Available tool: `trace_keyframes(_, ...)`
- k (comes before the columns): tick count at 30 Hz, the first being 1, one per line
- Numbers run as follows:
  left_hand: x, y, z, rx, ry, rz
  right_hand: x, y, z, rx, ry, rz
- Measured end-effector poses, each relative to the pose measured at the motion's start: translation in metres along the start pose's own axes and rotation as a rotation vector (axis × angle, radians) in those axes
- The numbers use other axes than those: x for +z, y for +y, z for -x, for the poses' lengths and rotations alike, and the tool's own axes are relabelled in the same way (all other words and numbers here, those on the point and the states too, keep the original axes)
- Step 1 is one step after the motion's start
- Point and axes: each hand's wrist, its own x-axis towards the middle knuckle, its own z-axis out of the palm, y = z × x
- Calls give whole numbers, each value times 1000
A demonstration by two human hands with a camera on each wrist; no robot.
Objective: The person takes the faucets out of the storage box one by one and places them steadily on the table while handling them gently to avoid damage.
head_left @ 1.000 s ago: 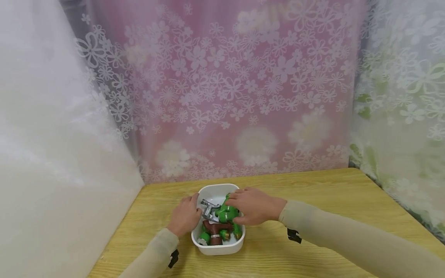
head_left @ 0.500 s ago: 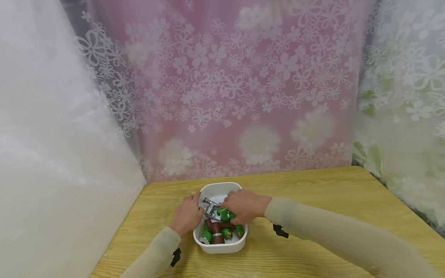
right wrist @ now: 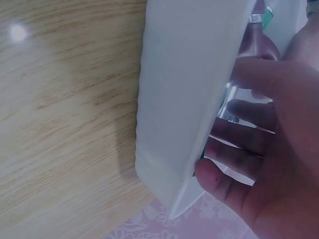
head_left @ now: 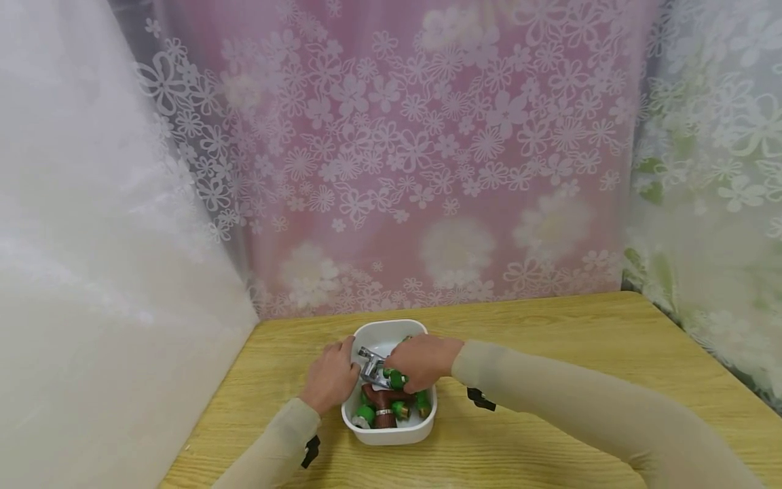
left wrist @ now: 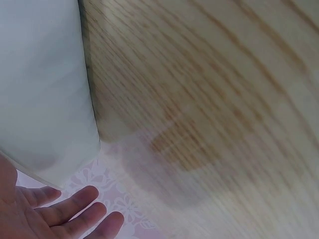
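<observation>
My left hand (head_left: pixel 332 379) holds the left rim of a white plastic basin (head_left: pixel 397 436), thumb over the rim; its fingers show outside the wall in the left wrist view. My right hand (head_left: pixel 420 362) reaches into the basin from the right. Its fingers curl round a green plastic tap (head_left: pixel 396 378), mostly hidden under the hand. Against that lies a chrome tap (head_left: pixel 370 367). Nearer the front of the basin are a brown tap (head_left: pixel 383 405) and several green fittings, one a green tap piece (head_left: pixel 364 415) with a grey end.
The basin stands on a wood-grain table (head_left: pixel 531 326). A pink flowered curtain (head_left: pixel 427 170) hangs behind it, a white sheet (head_left: pixel 110 272) on the left and another flowered curtain (head_left: pixel 715 204) on the right.
My right hand has moved left and down into the basin and closed round the green tap. My left hand stays at the rim.
</observation>
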Motion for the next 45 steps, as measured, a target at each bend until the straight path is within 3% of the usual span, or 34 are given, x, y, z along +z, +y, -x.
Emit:
trace_keyframes(9, 0, -1, -1, 0, 7, 3, -6, -2, -6, 1, -75, -20)
trace_keyframes(19, -2, 1, -2, -16, -4, 2, -9, -3, -12, 26, -118, 27)
trace_keyframes(45, -2, 1, 1, -8, 3, -1, -9, -11, -8, -38, 14, 105)
